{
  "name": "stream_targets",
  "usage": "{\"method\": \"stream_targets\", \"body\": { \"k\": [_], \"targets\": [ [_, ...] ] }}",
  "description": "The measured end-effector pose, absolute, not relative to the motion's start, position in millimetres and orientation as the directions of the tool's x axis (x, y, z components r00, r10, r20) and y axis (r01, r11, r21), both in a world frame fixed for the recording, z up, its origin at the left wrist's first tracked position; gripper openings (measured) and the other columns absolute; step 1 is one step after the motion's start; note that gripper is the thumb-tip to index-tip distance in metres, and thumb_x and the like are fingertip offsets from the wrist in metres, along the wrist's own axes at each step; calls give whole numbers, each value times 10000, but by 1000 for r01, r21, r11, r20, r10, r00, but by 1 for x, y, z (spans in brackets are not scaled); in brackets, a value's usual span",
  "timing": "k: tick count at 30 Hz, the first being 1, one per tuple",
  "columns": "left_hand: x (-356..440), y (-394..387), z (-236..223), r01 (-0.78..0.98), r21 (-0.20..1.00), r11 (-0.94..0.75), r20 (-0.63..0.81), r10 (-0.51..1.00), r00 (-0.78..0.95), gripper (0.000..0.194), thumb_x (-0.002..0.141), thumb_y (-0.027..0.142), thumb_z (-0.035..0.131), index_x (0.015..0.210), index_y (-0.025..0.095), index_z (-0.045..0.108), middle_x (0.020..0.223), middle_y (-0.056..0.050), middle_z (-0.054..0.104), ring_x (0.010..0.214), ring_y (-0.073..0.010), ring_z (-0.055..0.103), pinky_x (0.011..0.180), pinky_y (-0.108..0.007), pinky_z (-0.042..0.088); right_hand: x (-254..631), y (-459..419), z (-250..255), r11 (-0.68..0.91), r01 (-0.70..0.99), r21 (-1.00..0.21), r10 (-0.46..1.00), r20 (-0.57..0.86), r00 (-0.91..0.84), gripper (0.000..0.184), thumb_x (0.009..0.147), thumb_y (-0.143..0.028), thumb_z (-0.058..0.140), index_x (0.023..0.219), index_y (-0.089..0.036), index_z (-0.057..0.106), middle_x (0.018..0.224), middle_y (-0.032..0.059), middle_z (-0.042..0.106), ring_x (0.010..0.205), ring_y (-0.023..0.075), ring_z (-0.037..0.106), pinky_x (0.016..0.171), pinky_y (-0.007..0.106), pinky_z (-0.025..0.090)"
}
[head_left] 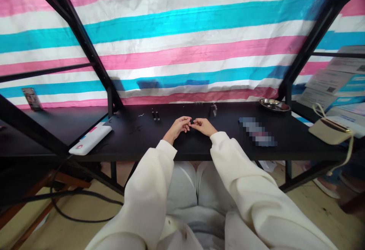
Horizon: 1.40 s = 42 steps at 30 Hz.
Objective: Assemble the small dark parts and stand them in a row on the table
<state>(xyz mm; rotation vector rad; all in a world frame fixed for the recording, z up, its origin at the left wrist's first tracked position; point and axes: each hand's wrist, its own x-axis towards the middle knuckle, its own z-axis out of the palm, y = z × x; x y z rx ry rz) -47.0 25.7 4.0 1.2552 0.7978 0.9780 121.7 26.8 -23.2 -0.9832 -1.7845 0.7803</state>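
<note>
Both of my hands rest on the black table [285, 143], fingertips meeting at its middle. My left hand [179, 127] is curled, its fingers pinched toward a tiny dark piece [192, 122]. From the other side, my right hand [203, 126] pinches the same piece. The piece is too small to name. Both arms wear white sleeves. Two small dark cylinders [155, 116] stand just left of my hands.
A white power bank [91, 139] lies at the left table edge. A metal dish [274, 105] sits at the back right, a cream pouch [330, 130] at the far right. Black frame struts rise on both sides. A striped tarp hangs behind. Cables run on the floor.
</note>
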Motion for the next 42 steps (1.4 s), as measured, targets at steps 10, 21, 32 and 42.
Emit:
{"method": "stream_targets", "body": {
  "k": [10,21,32,42],
  "targets": [
    [-51,32,2,-182,982,-47,63,994,84,179,680,272,613,775,132,554,602,-5,581,377,-60,485,338,-164,274,162,37,-14,-60,687,-724,826,351,442,180,759,-311,535,806,-170,638,786,90,666,774,206,606,716,302,431],
    [-50,30,3,-155,987,-38,54,994,97,192,664,271,618,775,126,557,606,-12,590,382,-60,490,339,-166,277,168,53,-20,-110,768,-631,858,330,394,206,788,-323,526,865,-179,651,849,97,665,820,206,608,730,301,430],
    [-50,28,5,-140,990,-34,48,993,104,170,678,264,599,768,126,559,605,-12,587,381,-64,491,339,-169,281,173,48,-18,-203,776,-598,877,241,415,161,781,-220,548,897,-150,637,906,139,651,881,237,608,741,323,430],
    [-52,32,2,-153,988,-34,49,994,100,198,662,286,618,773,133,561,607,-13,589,388,-66,493,345,-169,280,179,40,-11,-270,747,-607,846,222,486,168,766,-257,580,826,-139,684,870,161,659,856,255,619,724,338,437]
  ]
}}
